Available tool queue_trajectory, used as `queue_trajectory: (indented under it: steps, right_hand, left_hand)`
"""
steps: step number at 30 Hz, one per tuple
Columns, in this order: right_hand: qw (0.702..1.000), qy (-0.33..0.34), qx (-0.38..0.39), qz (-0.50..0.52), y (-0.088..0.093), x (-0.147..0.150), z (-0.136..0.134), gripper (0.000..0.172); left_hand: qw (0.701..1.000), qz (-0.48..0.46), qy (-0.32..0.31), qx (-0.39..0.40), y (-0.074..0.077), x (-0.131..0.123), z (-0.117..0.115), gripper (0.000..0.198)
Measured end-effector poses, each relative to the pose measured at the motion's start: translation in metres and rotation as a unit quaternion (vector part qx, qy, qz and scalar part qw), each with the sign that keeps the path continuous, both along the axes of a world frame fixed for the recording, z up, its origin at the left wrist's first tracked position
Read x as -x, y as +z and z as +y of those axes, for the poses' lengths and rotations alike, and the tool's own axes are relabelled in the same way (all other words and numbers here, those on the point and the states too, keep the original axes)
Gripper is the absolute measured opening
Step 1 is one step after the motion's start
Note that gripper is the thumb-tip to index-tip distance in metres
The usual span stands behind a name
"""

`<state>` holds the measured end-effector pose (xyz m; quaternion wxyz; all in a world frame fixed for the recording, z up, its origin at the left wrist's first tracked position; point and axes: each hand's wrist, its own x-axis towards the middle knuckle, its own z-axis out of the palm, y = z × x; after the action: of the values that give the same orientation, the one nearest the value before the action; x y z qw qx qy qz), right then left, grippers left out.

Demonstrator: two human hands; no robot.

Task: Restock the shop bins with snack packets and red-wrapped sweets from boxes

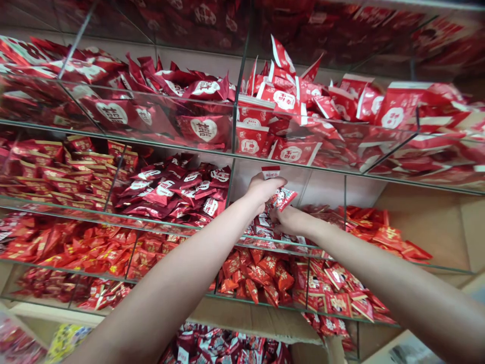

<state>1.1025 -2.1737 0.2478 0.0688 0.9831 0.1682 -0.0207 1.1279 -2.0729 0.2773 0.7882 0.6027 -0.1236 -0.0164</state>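
Note:
My left hand [265, 189] is closed around small red-and-white sweet packets inside a glass compartment of the middle shelf. One sweet packet [271, 172] sticks up past the thumb, and a patterned sweet packet [284, 198] shows below the hand. Just beneath and to the right, my right hand [291, 220] has its fingers curled in by the packets. Its fingertips are partly hidden, so what they hold cannot be made out. Similar sweet packets [263, 231] lie at the bottom of this compartment, under both hands.
A glass shelf edge [303, 163] runs above my hands, and a low glass front [212, 233] crosses below them. Dark red packets [174, 184] fill the compartment to the left. Orange-red packets [386, 232] lie to the right. Below stands an open cardboard box [261, 321] of packets.

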Motion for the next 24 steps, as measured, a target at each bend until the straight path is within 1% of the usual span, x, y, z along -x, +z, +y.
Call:
queue_trajectory:
  steps: [5,8,10,12,13,14,15,16,17,18,19,21,22,24]
  right_hand:
    - [0.999,0.015,-0.034,-0.010,-0.006,0.000,-0.002,0.017]
    - [0.997,0.010,-0.071,-0.022,-0.007,0.001,-0.006,0.012]
    - [0.993,-0.017,-0.100,-0.060,-0.003,0.001,-0.009,0.011]
    - [0.983,-0.061,-0.127,-0.120,0.004,0.001,-0.012,0.017]
    - [0.968,-0.091,-0.175,-0.155,0.009,0.001,-0.013,0.022]
    - [0.941,-0.120,-0.257,-0.184,0.013,0.000,-0.013,0.025]
    - [0.898,-0.141,-0.365,-0.199,0.018,0.001,-0.013,0.029]
    - [0.840,-0.149,-0.482,-0.200,0.021,0.001,-0.012,0.033]
    - [0.776,-0.142,-0.585,-0.190,0.024,0.002,-0.011,0.037]
    - [0.725,-0.122,-0.656,-0.171,0.026,0.003,-0.009,0.039]
    - [0.702,-0.097,-0.689,-0.150,0.026,0.004,-0.007,0.040]
    - [0.693,-0.065,-0.706,-0.131,0.024,0.005,-0.005,0.038]
    - [0.688,-0.067,-0.710,-0.135,0.023,0.005,-0.004,0.037]
    - [0.665,-0.093,-0.725,-0.154,0.020,0.003,-0.006,0.032]
  left_hand:
    - [1.000,-0.006,0.006,-0.007,-0.001,-0.002,0.000,0.014]
    - [1.000,-0.013,0.005,-0.015,-0.001,-0.002,0.000,0.015]
    - [0.999,-0.024,0.007,-0.025,-0.001,-0.002,0.000,0.016]
    - [0.998,-0.038,0.011,-0.040,-0.002,-0.003,0.001,0.018]
    - [0.998,-0.045,0.013,-0.051,-0.003,-0.003,0.001,0.018]
    - [0.996,-0.052,0.015,-0.064,-0.004,-0.004,0.001,0.018]
    - [0.995,-0.061,0.016,-0.079,-0.006,-0.004,0.002,0.017]
    - [0.993,-0.072,0.015,-0.097,-0.007,-0.005,0.002,0.015]
    - [0.990,-0.083,0.011,-0.116,-0.009,-0.005,0.002,0.014]
    - [0.986,-0.094,0.006,-0.135,-0.010,-0.005,0.003,0.013]
    - [0.983,-0.103,0.001,-0.152,-0.011,-0.005,0.004,0.013]
    - [0.978,-0.112,-0.009,-0.175,-0.012,-0.005,0.005,0.017]
    - [0.977,-0.111,-0.012,-0.180,-0.012,-0.005,0.006,0.020]
    - [0.978,-0.099,-0.022,-0.182,-0.012,-0.004,0.007,0.029]
